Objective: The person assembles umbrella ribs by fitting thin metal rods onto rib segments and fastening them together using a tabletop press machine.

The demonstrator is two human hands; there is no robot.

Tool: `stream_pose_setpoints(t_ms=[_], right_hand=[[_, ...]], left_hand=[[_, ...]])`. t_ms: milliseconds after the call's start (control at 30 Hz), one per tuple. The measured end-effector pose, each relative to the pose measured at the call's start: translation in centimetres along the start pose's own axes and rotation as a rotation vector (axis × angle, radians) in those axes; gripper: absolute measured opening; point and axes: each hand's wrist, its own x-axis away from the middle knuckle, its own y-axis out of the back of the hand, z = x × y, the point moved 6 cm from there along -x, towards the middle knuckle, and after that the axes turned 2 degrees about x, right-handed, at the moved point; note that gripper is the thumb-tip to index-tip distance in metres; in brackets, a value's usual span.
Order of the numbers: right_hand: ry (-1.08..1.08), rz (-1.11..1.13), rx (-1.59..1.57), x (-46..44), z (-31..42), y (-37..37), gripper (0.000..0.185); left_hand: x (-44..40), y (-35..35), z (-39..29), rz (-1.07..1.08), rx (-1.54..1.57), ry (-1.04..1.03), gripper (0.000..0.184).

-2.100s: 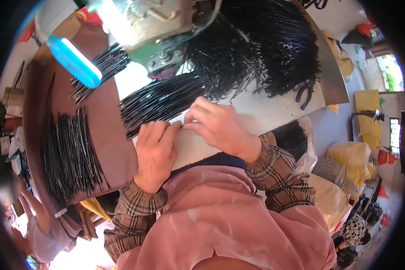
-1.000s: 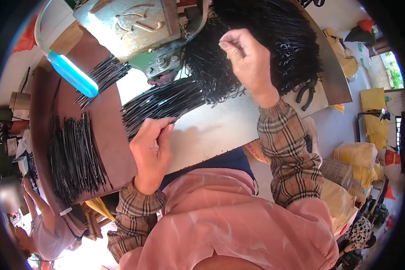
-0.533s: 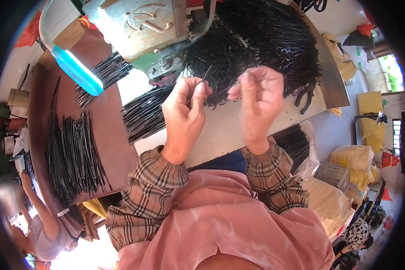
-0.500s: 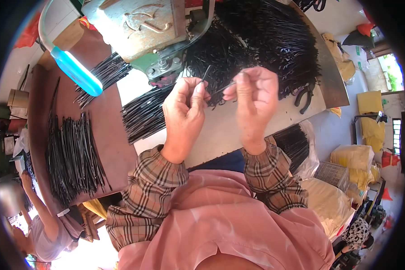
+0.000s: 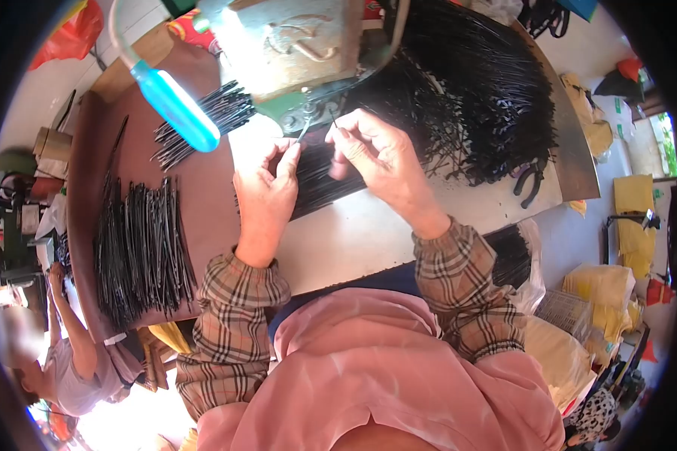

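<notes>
My left hand (image 5: 267,188) is closed, with a thin dark strip (image 5: 303,133) pinched between thumb and forefinger, its tip up by the machine (image 5: 297,116). My right hand (image 5: 380,154) is just to the right, also pinched, and a slim black strip (image 5: 333,116) pokes up from its fingertips. Exactly what the strips are I cannot make out. Under and between both hands lies a bundle of long black strips (image 5: 320,180) on the pale tabletop (image 5: 346,244).
A lit lamp (image 5: 177,109) hangs left of the machine head (image 5: 286,45). Black strips lie in a bundle (image 5: 143,255) on the brown surface and in a large heap (image 5: 474,90). Black-handled pliers (image 5: 530,183) rest at right. Another person (image 5: 83,361) sits at far left.
Both hands have moved up to the machine, the right one also leftward. The strip tips are now close beside the machine's bolted part. The view has shifted slightly.
</notes>
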Motion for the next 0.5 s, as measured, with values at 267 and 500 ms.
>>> stream_pose_setpoints(t_ms=[267,500], right_hand=[[0.315,-0.082,0.367,-0.8,-0.1,-2.2,0.007],[0.188,-0.066,0.460,-0.8,-0.6,-2.2,0.010]], left_hand=[[-0.3,1.3,1.2,-0.077,0.000,-0.079,0.015],[-0.5,1.3,1.4,-0.105,0.029,-0.083,0.017]])
